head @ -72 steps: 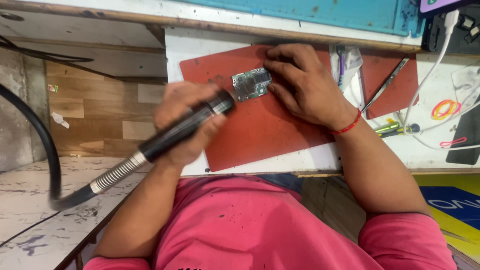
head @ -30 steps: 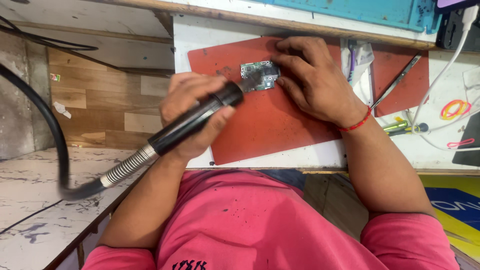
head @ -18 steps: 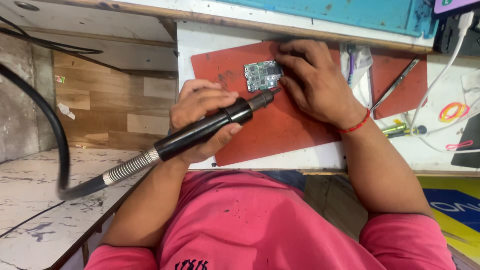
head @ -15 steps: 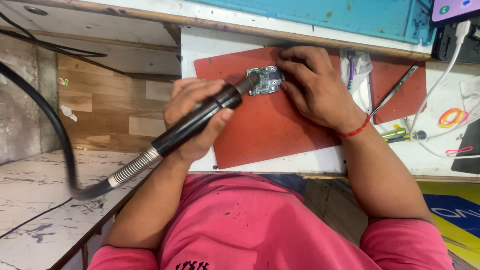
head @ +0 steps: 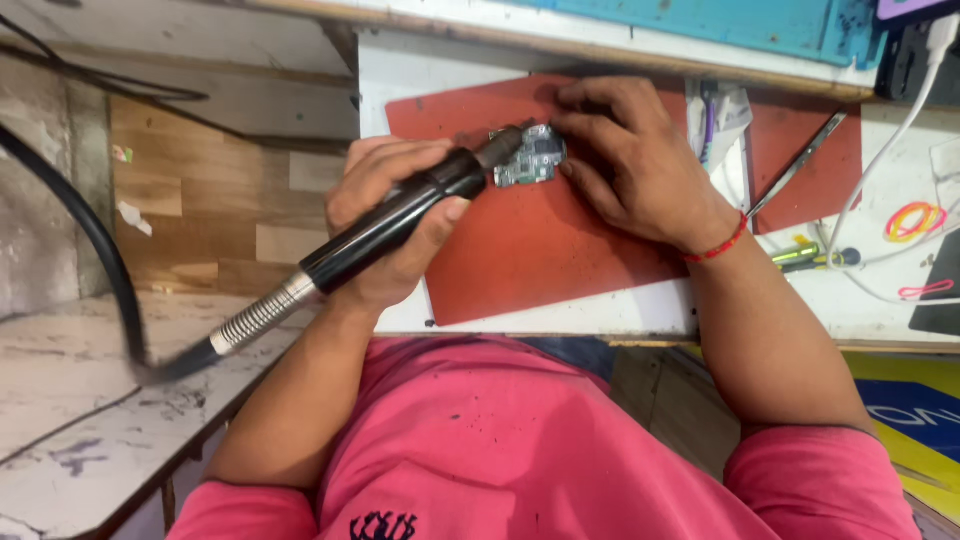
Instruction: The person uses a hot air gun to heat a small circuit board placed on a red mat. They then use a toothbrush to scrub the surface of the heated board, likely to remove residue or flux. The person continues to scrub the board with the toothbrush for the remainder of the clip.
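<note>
My left hand (head: 385, 215) grips a black hot-air wand (head: 400, 215) with a metal spring collar and a thick black hose (head: 95, 250). Its nozzle points at a small green circuit board (head: 535, 160) lying on a red work mat (head: 520, 240). My right hand (head: 630, 165) rests on the mat, its fingertips pressing on the board's right edge and holding it flat. A red thread is tied round that wrist.
Tweezers (head: 800, 165) lie on the mat's right part. A clear packet (head: 725, 120), a small screwdriver (head: 815, 257), white cables (head: 880, 180) and coloured rubber bands (head: 915, 220) lie at the right. A blue panel (head: 700, 20) runs along the back. Left of the bench is a drop to a wood floor.
The wand's nozzle pulled back from the board, then returned to its left edge. My right hand stayed on the board. The view shifted slightly.
</note>
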